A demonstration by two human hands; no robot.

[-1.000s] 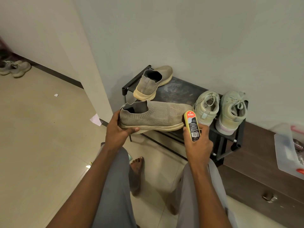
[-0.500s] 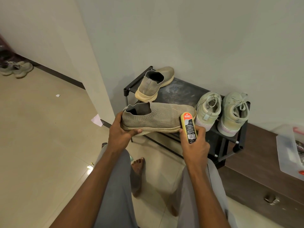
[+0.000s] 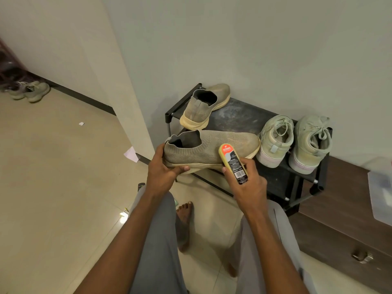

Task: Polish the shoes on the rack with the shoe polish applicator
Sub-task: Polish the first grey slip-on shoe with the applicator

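a pale tiled floor and a plain wall fill most of the view. a dark wooden cabinet stands at the right, with a clear plastic box on top at the frame edge. just left of the cabinet, against the wall, sits a black shoe rack. on its top shelf, a tan slip-on shoe rests at the left end with its heel toward the camera, and a pair of pale green lace-up sneakers stands at the right end, heels also toward the camera. the person's grey-trousered legs and a bare foot show below. a second tan slip-on shoe is held sideways in front of the rack, toe pointing right and close to the nearer sneaker. the left hand grips its heel end, thumb under the sole. the right hand is wrapped round the shoe polish applicator, whose orange-topped end lies against the side of the held shoe near its sole. another pair of sneakers lies far off on the floor at the left. a scrap of paper lies by the wall corner.
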